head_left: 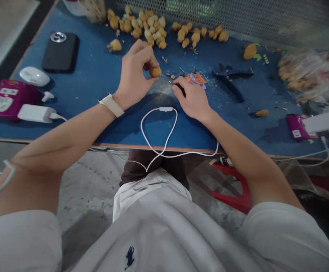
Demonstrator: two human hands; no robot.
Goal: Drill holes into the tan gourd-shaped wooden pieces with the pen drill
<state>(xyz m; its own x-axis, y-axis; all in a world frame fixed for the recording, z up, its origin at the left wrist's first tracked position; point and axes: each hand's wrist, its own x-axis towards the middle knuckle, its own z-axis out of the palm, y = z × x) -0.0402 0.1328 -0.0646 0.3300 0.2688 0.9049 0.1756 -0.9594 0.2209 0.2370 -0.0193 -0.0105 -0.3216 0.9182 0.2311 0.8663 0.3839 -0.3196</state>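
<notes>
My left hand (pixel 136 73) pinches a small tan gourd (pixel 155 71) between thumb and fingers, above the blue tabletop (pixel 119 130). Close on its right, my right hand (pixel 192 99) is closed around a slim dark tool (pixel 182 90); its short metal tip points toward the gourd without visibly touching it. Most of the tool is hidden in the fingers, so its kind is unclear. Pale dust (pixel 164 90) lies under both hands. Orange and purple scraps (pixel 197 78) sit just beyond my right hand.
Several small gourds (pixel 150 28) line the back by a perforated metal panel (pixel 238 19). Dark-handled pliers (pixel 232 81) and a bagged heap (pixel 303 73) lie right. A phone (pixel 60 52) and purple power strip (pixel 13 99) are left. A white cable (pixel 142 130) loops over the front edge.
</notes>
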